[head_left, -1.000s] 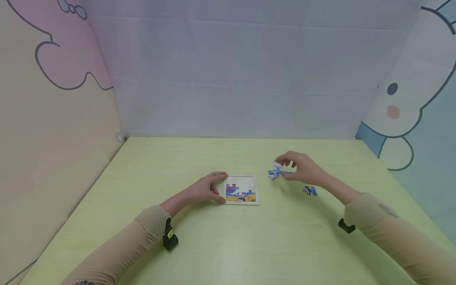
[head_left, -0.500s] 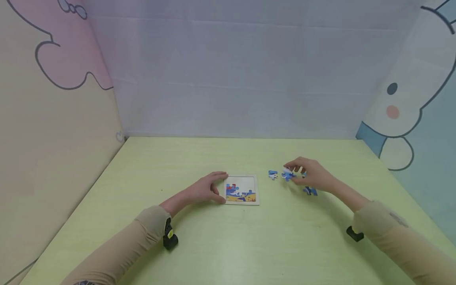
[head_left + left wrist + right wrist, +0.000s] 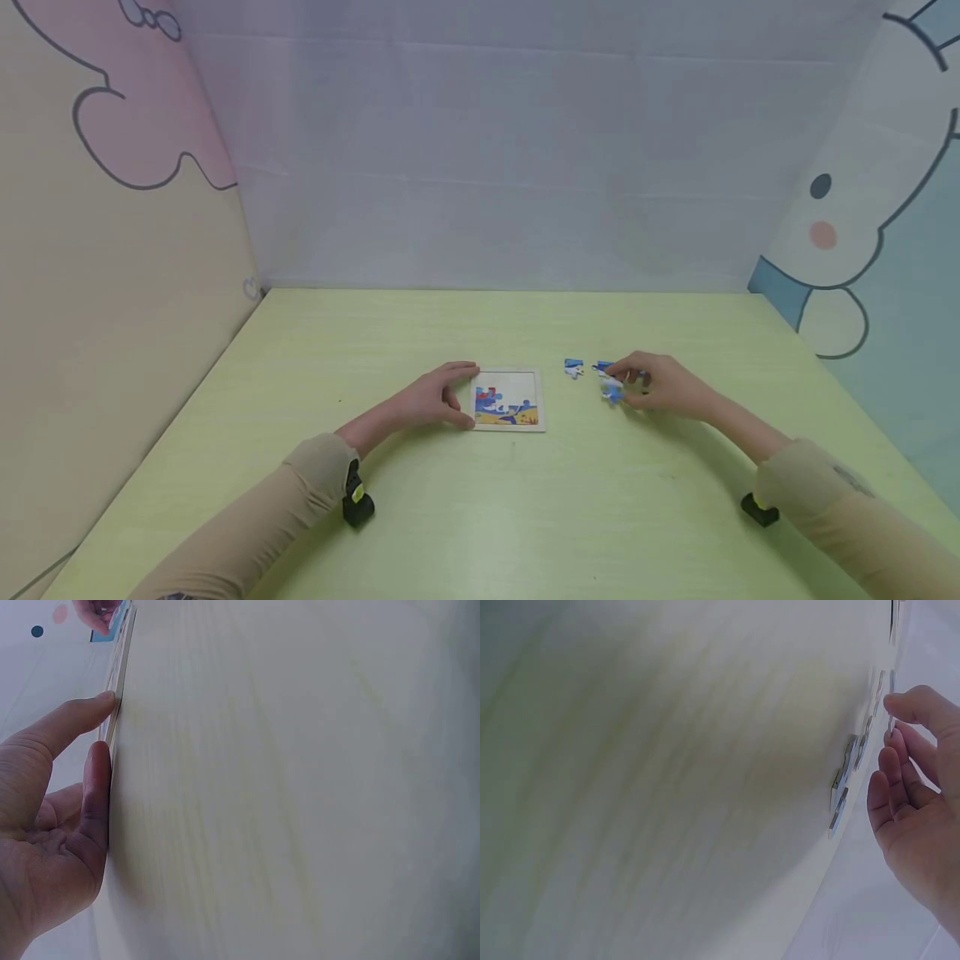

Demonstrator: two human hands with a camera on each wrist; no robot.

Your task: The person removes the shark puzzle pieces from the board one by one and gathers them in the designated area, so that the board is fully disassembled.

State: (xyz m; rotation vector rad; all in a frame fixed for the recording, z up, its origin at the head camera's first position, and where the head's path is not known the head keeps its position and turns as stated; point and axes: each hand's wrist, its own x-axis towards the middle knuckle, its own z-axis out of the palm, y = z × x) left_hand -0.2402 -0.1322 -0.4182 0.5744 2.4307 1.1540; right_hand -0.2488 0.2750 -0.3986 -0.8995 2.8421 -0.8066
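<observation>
Steadying the puzzle tray [image 3: 542, 398] near the table's [image 3: 480, 517] middle, the left hand [image 3: 432, 398] has not moved, thumb and fingers resting straight against the tray's left edge. Right of it, one blue piece [image 3: 573, 367] now lies alone, dropped off as the right hand [image 3: 662, 385] drew back toward the near edge, fingertips lightly curled over more loose pieces [image 3: 611, 387]; whether it pinches one is unclear.

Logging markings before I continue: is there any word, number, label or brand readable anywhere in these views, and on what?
None readable.
Puzzle tray: a colour picture only, no lettering.
Loose puzzle pieces by the right hand: blue and white print, no text.
Walls: cartoon drawings, no words.
</observation>
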